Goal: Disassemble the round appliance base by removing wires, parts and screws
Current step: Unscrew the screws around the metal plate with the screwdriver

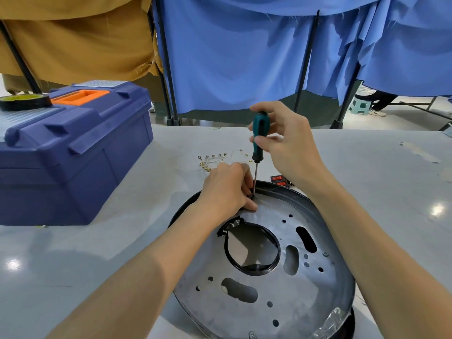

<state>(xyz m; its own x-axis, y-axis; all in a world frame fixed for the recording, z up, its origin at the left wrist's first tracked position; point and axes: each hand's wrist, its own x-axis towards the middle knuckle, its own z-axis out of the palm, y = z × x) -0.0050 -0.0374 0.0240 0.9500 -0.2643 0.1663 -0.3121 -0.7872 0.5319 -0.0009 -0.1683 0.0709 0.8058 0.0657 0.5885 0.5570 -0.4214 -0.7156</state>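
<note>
The round appliance base (288, 297) lies flat on the grey table, a silver metal plate with several holes, a black rim and a black ring round its central opening. My right hand (283, 140) grips the teal-and-black handle of a screwdriver (258, 135), held upright with its tip on a screw at the base's far edge. My left hand (227, 189) rests on that far edge, fingers curled round the spot beside the tip; what they hold is hidden. Removed white wires with brass terminals (220, 159) lie behind the base.
A blue toolbox (73, 152) with an orange handle stands at the left, a roll of black tape (23, 101) on its lid. Two red rocker switches (278, 180) lie just behind the base. Blue and tan curtains hang beyond the table's far edge.
</note>
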